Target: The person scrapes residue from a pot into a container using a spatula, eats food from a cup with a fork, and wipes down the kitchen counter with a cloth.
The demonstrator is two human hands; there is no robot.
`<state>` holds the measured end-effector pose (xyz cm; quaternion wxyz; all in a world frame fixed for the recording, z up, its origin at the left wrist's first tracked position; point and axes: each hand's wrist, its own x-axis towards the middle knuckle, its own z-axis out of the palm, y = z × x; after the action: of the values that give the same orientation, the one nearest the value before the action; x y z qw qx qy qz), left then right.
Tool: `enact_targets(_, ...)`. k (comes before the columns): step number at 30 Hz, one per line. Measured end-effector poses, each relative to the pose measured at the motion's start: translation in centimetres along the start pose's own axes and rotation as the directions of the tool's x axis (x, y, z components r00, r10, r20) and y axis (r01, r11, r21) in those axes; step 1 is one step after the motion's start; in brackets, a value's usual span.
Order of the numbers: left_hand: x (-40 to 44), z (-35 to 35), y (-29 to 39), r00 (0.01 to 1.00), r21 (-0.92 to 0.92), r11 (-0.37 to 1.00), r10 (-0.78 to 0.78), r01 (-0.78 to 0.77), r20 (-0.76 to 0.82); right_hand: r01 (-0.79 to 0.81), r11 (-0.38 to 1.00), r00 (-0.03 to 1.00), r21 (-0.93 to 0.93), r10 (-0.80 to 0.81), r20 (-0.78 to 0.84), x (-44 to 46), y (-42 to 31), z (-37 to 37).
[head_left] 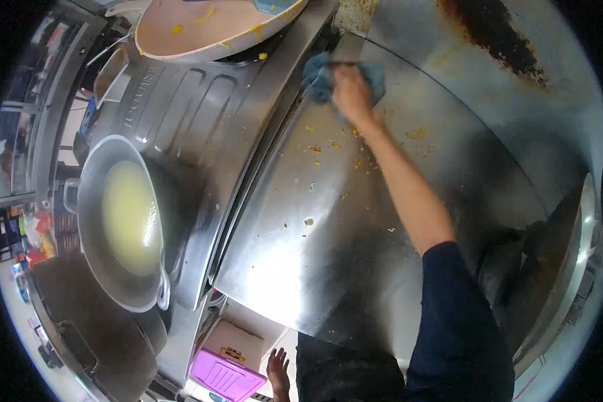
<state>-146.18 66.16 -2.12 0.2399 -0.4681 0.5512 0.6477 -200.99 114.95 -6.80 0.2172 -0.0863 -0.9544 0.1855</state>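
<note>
My right hand presses a bunched blue-grey cloth onto the far part of a stainless steel counter; both are slightly blurred. Yellow and orange food crumbs lie scattered on the metal between the cloth and my body. Down at the bottom edge, my left hand hangs beside my dark clothing with its fingers apart and nothing in them. Near it, on a lower level, is a purple lid.
A wok of yellowish liquid stands on the steel stove at left. Beyond it sits a pale, food-stained pan. A large round metal pan leans at right. The wall behind the counter has a dark burnt stain.
</note>
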Motion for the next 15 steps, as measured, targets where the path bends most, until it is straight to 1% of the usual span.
enact_targets(2,0.9,2.4,2.0,0.984,-0.014,0.996,0.094,-0.093,0.154,-0.018,0.999,0.99,0.048,0.011,0.139,-3.9,-3.8,-0.4)
enact_targets(3,1.4,3.8,3.2,0.965,-0.019,0.99,0.138,-0.137,0.224,0.038,0.994,0.982,0.107,-0.057,0.182,-6.3,-5.8,-0.8)
enact_targets(4,2.2,5.0,4.3,0.949,-0.001,0.988,0.147,-0.153,0.279,0.093,0.981,0.967,0.17,-0.13,0.22,-8.8,-7.8,-1.5)
enact_targets(5,3.5,5.3,4.3,0.938,-0.07,0.992,0.122,-0.105,0.323,0.106,0.962,0.949,0.253,-0.173,0.262,-11.2,-9.9,-2.7)
enact_targets(6,4.0,7.0,5.5,0.908,-0.132,0.986,0.146,-0.102,0.393,0.112,0.935,0.928,0.335,-0.22,0.302,-13.6,-11.8,-3.9)
enact_targets(7,4.2,8.1,6.2,0.87,-0.193,0.977,0.173,-0.092,0.461,0.141,0.915,0.91,0.377,-0.27,0.315,-15.8,-13.4,-4.9)
enact_targets(8,5.4,7.4,5.5,0.869,-0.196,0.976,0.179,-0.097,0.46,0.16,0.842,0.912,0.514,-0.326,0.25,-17.6,-14.1,-5.2)
enact_targets(9,7.8,6.4,4.2,0.833,-0.188,0.982,0.101,0.003,0.544,0.072,0.811,0.896,0.58,-0.308,0.321,-18.0,-14.7,-6.0)
enact_targets(10,9.4,5.7,3.4,0.782,-0.165,0.981,0.021,0.105,0.623,-0.031,0.76,0.925,0.649,-0.224,0.307,-18.1,-14.6,-6.2)
enact_targets(11,10.0,5.7,3.1,0.779,-0.159,0.982,0.018,0.105,0.627,-0.127,0.692,0.945,0.71,-0.132,0.299,-18.0,-14.2,-6.3)
enact_targets(12,10.6,6.1,2.8,0.815,-0.161,0.974,-0.036,0.157,0.578,-0.304,0.665,0.924,0.682,0.034,0.38,-16.9,-13.3,-7.3)
enact_targets(13,10.7,6.5,3.0,0.831,-0.16,0.969,-0.071,0.189,0.552,-0.475,0.607,0.866,0.637,0.196,0.46,-15.2,-12.2,-9.3)
enact_targets(14,10.7,6.8,3.2,0.845,-0.162,0.962,-0.106,0.221,0.524,-0.379,0.574,0.925,0.726,0.271,0.268,-13.0,-11.0,-12.1)
enact_targets(15,10.1,7.3,4.1,0.838,-0.189,0.948,-0.119,0.255,0.533,-0.575,0.49,0.813,0.655,0.431,0.391,-11.4,-7.7,-12.8)
